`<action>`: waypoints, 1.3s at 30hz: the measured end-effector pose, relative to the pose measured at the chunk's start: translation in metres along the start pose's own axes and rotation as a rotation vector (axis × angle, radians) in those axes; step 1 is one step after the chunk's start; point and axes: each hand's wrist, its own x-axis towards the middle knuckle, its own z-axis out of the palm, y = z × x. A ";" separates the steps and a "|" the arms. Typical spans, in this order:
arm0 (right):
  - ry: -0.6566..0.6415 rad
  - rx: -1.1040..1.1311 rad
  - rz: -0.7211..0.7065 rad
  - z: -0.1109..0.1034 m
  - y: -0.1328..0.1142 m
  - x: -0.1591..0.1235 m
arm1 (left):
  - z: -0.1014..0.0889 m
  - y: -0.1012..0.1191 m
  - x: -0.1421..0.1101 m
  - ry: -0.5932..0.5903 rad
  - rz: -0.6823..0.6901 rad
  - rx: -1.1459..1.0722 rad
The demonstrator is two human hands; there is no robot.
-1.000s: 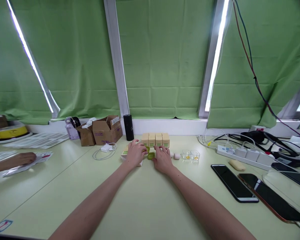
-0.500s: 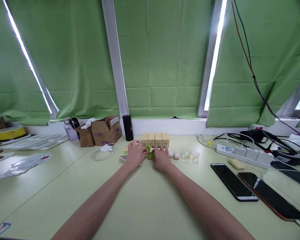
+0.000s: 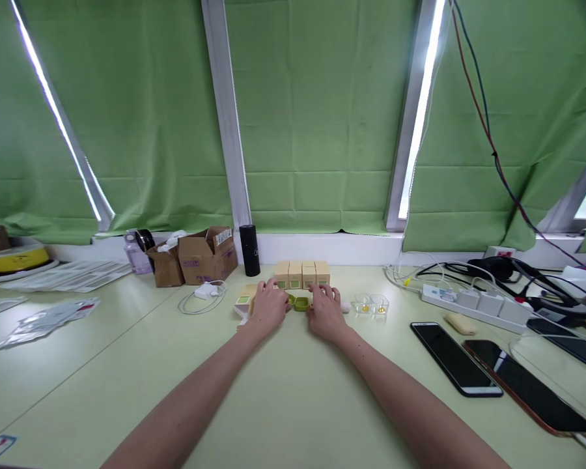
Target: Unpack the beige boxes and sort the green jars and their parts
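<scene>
Between my hands a small green square cup [image 3: 301, 303] sits on the table, its open side up. My left hand [image 3: 270, 306] is closed, with a second small green piece [image 3: 291, 299] at its fingertips, partly hidden. My right hand [image 3: 326, 314] rests just right of the cup with its fingers bent and apart; I see nothing held in it. A pinkish-white small object [image 3: 345, 306] shows past its knuckles. Beside my left hand lies a tan carton [image 3: 245, 301] with a green label. Several tan boxes [image 3: 295, 273] stand in a row behind.
Two clear small cups [image 3: 372, 304] with yellow bits stand right. Farther right are phones [image 3: 455, 358], a power strip [image 3: 476, 306] and tangled cables. A black cylinder [image 3: 249, 250], cardboard boxes [image 3: 208, 255] and a white charger [image 3: 207, 290] are left. Silvery packets [image 3: 49, 321] lie far left.
My hands have moved apart from the green pieces they both touched. The green cup now shows between them. The other person's hand at the far left is out of view.
</scene>
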 end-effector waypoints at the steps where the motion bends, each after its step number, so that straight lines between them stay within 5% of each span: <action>1: 0.002 -0.004 -0.008 -0.003 0.000 -0.004 | 0.001 0.000 0.001 -0.009 0.000 0.014; 15: -0.013 -0.036 -0.141 -0.023 -0.013 -0.052 | 0.001 0.007 0.006 -0.091 -0.046 0.063; 24: -0.130 0.000 -0.225 -0.033 -0.021 -0.079 | -0.001 0.012 0.014 -0.156 -0.012 -0.085; 39: -0.188 0.006 -0.206 -0.041 -0.025 -0.081 | 0.006 0.017 0.024 -0.167 0.046 -0.125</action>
